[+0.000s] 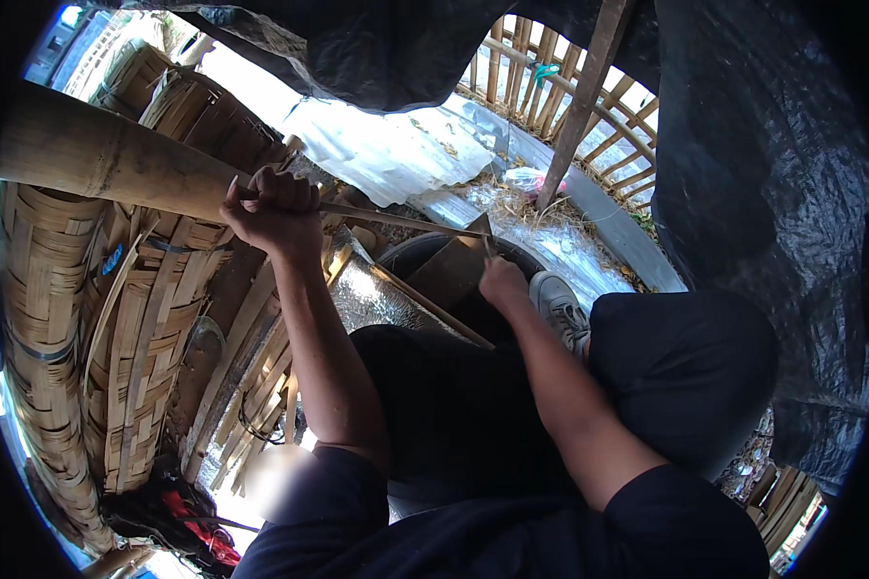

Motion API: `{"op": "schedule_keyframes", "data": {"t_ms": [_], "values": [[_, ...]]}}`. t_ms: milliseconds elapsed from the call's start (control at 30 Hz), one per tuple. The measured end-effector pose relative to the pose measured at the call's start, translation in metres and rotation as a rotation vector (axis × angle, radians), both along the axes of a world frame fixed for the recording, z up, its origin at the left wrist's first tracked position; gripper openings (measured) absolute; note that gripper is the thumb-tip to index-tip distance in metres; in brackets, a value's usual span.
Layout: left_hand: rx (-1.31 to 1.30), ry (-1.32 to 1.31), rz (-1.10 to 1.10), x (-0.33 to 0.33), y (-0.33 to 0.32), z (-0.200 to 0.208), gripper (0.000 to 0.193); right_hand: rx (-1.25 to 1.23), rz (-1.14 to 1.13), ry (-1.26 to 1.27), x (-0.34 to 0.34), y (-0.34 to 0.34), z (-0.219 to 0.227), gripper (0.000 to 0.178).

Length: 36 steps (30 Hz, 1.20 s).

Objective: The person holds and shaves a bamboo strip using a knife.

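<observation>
Closed in a fist, my left hand (272,210) grips one end of a thin bamboo strip (386,218) beside a thick bamboo pole. The strip runs to the right and slopes slightly down toward my other hand. My right hand (505,283) is closed around the handle of a knife (488,241), whose blade meets the far end of the strip. Just how the edge lies against the strip is too small to tell. Below them sits a round black tub (526,259) with a flat brownish piece (451,273) inside it.
The bamboo pole (116,164) slants in from the left above rolled woven bamboo mats (150,338). My shoe (558,307) stands right of the tub. Black plastic sheeting (772,193) hangs at the right, near a slanted wooden post (584,101) and a bamboo fence (536,72).
</observation>
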State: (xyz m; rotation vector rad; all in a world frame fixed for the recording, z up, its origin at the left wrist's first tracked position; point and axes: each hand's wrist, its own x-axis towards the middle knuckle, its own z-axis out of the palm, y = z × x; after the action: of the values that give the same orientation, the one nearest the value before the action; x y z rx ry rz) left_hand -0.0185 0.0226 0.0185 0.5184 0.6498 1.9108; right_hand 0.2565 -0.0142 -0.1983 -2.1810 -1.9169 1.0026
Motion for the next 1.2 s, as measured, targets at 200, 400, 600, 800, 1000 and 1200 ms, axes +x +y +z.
{"op": "schedule_keyframes", "data": {"t_ms": [200, 400, 600, 800, 1000, 1200], "values": [[0.002, 0.022, 0.011, 0.004, 0.003, 0.008, 0.043, 0.227, -0.059, 0.17, -0.046, 0.012, 0.069, 0.04], [0.021, 0.059, 0.018, 0.012, 0.006, 0.005, 0.044, 0.431, 0.075, 0.573, -0.114, 0.003, 0.128, 0.037], [-0.015, 0.063, 0.114, 0.0, 0.001, 0.002, 0.044, 0.295, 0.046, 0.305, -0.053, 0.018, 0.024, 0.036], [-0.07, 0.108, 0.107, 0.018, 0.009, 0.016, 0.044, 0.209, 0.072, 0.328, -0.051, 0.032, 0.077, 0.038], [-0.039, 0.093, 0.098, 0.009, 0.003, 0.005, 0.041, 0.418, 0.094, 0.562, -0.098, 0.01, 0.11, 0.036], [0.0, 0.094, 0.093, -0.001, 0.008, -0.003, 0.041, 0.38, 0.02, 0.373, -0.05, 0.028, 0.018, 0.034]]}}
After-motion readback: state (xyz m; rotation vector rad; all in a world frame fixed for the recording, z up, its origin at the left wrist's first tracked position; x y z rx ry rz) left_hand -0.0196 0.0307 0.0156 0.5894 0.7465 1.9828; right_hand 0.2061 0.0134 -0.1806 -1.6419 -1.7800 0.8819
